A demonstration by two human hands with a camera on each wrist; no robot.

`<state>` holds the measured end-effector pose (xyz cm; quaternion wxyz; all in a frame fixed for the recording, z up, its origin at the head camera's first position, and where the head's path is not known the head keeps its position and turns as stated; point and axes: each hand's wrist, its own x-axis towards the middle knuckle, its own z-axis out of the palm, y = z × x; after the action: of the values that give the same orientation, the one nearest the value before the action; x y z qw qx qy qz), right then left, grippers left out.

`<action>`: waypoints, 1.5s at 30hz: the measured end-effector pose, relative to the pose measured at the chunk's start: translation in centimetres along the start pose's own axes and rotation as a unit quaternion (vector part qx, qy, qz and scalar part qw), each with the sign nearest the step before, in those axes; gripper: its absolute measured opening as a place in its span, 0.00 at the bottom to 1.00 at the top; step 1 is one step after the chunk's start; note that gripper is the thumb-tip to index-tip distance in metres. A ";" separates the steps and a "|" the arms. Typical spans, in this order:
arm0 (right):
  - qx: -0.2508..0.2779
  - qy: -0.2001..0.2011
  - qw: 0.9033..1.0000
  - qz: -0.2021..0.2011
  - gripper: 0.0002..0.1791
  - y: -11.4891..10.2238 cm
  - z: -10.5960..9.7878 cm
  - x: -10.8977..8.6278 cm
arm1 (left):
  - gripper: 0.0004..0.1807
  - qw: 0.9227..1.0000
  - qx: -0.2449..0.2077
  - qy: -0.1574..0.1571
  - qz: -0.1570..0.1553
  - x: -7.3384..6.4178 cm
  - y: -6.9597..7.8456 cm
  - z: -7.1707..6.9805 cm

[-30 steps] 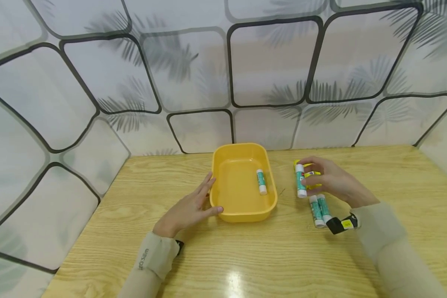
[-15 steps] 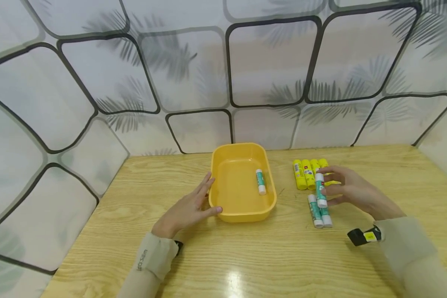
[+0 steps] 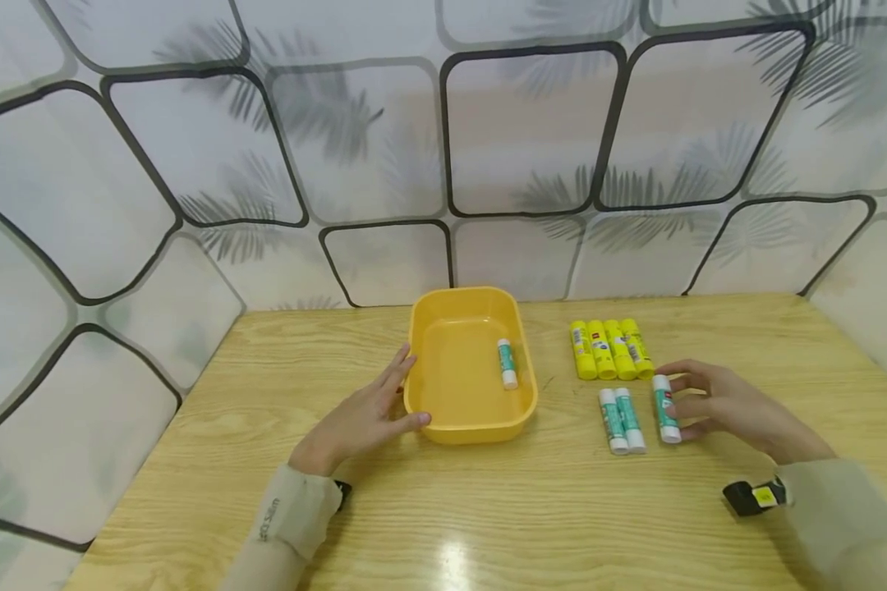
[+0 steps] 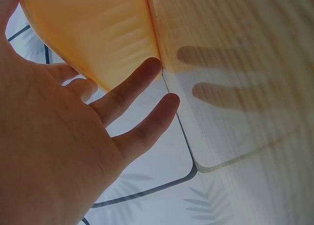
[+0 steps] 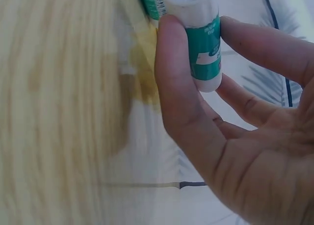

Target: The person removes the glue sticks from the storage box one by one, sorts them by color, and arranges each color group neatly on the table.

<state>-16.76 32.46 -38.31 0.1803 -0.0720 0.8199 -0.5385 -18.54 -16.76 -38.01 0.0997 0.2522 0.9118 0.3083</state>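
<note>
My right hand (image 3: 735, 410) pinches a green and white glue stick (image 3: 666, 409) between thumb and fingers, to the right of two similar glue sticks (image 3: 621, 421) lying side by side. In the right wrist view the held glue stick (image 5: 205, 51) shows its green label and white ends. At the yellow plastic basin (image 3: 443, 433), my left hand (image 3: 358, 423) rests against the left wall, thumb at the near left corner and fingers extended. The left wrist view shows its fingers (image 4: 135, 90) spread along the outside of the basin. One green and white glue stick (image 3: 507, 364) lies inside the basin.
Several yellow glue sticks (image 3: 612, 350) lie in a row behind the green pair. All of it is on a light wooden table (image 3: 525, 509). A patterned curtain-like backdrop (image 3: 517, 131) rises along the table's back and left edges.
My right hand has carried the green glue stick rightward and toward me, from in front of the yellow row to the right of the green pair. My left hand stays at the basin.
</note>
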 end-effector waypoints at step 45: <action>-0.088 -0.012 0.996 0.024 0.33 -1.5 2.2 0.9 | 0.53 1.000 0.005 0.001 0.001 -0.1 -0.1 0.0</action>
<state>-16.91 29.71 -37.92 0.1959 -0.0740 0.8634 -0.4590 -18.51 -16.83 -38.09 0.0973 0.2536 0.9131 0.3040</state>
